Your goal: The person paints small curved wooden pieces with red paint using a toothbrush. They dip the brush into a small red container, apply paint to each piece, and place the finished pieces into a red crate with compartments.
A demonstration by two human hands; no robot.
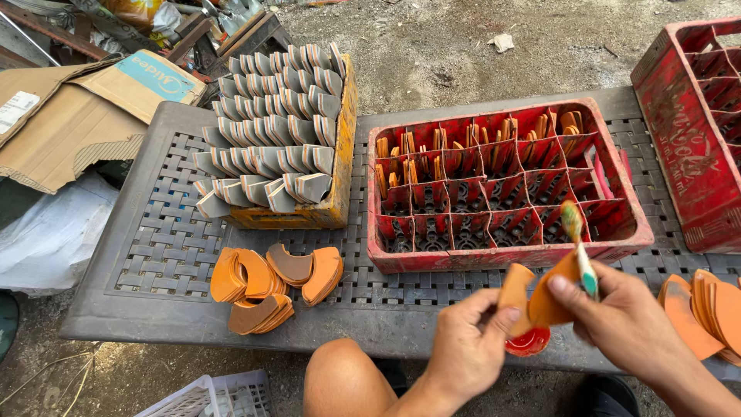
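My left hand [468,344] pinches a curved orange piece [515,296] at the near edge of the grey woven table [158,247]. My right hand [614,320] holds a second orange curved piece [557,289] together with a small brush [579,243] with a green and white handle. Just below both hands sits a small red cap [529,341] with red liquid in it. Right beyond the hands stands a red divided crate [505,185] with orange pieces standing in its far compartments.
A yellow crate [340,147] packed with grey curved pieces stands at the left. Loose orange pieces lie in a pile [274,286] near the front and another stack [706,309] at the right. A second red crate [695,116] leans at far right. Cardboard [69,116] lies beside the table.
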